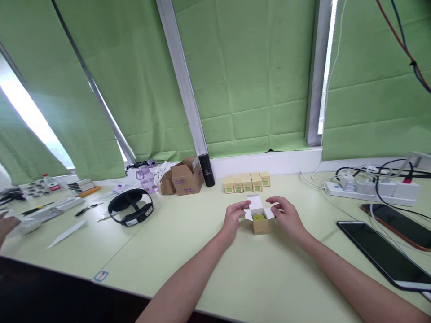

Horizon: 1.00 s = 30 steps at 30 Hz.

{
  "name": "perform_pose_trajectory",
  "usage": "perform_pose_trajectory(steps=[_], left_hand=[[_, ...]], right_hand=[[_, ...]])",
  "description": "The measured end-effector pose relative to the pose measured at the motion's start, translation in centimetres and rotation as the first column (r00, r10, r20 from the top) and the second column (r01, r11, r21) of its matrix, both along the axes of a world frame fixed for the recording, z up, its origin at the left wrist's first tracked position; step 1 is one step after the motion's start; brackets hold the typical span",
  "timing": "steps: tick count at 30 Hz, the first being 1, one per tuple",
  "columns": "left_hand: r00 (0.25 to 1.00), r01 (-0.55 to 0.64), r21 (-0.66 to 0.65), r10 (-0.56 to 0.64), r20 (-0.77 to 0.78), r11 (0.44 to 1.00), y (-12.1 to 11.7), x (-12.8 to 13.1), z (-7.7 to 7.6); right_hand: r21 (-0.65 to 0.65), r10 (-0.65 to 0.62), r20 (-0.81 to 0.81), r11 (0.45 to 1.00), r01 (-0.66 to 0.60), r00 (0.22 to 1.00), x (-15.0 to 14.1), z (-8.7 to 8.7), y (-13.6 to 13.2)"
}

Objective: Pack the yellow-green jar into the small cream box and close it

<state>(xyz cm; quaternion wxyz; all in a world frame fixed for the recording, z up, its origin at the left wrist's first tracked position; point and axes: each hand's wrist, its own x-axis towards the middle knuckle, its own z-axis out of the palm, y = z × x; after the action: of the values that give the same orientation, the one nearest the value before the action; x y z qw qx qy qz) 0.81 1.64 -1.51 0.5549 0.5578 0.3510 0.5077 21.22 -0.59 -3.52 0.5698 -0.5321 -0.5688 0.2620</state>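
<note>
A small tan cardboard box [261, 226] stands on the pale green table [188, 251] with its white top flaps open. A yellow-green object [259, 217] shows inside it. My left hand [234, 216] pinches the left flap, fingers curled. My right hand [285, 214] holds the right flap and side of the box, fingers bent round it. A row of several closed tan boxes [247, 182] with green labels stands behind, near the window sill.
A black headband device [131, 207] lies to the left; brown cartons [183, 178], a black cylinder [206, 170] and a clear bottle [147, 178] stand behind it. Two phones [384, 251] and a power strip [370, 188] with cables lie right. Another person's hand [6, 224] shows at far left.
</note>
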Motion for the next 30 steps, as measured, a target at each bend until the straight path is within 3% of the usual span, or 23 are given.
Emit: perform_pose_trajectory(steps=[13,22,30], left_hand=[[0.996,-0.057,-0.022,0.055,-0.073,0.998,0.5,-0.3,-0.8],[1.0,0.028,0.046,-0.028,-0.002,0.999,-0.1,0.3,-0.3],[0.999,0.044,0.077,-0.041,-0.031,0.996,-0.7,0.5,0.2]], right_hand=[[-0.045,0.002,-0.022,0.999,-0.003,1.0,0.2,-0.2,0.2],[-0.058,0.008,-0.04,0.998,-0.01,0.999,0.4,-0.8,0.5],[-0.075,0.007,-0.06,0.997,-0.012,0.998,0.3,-0.5,0.4]])
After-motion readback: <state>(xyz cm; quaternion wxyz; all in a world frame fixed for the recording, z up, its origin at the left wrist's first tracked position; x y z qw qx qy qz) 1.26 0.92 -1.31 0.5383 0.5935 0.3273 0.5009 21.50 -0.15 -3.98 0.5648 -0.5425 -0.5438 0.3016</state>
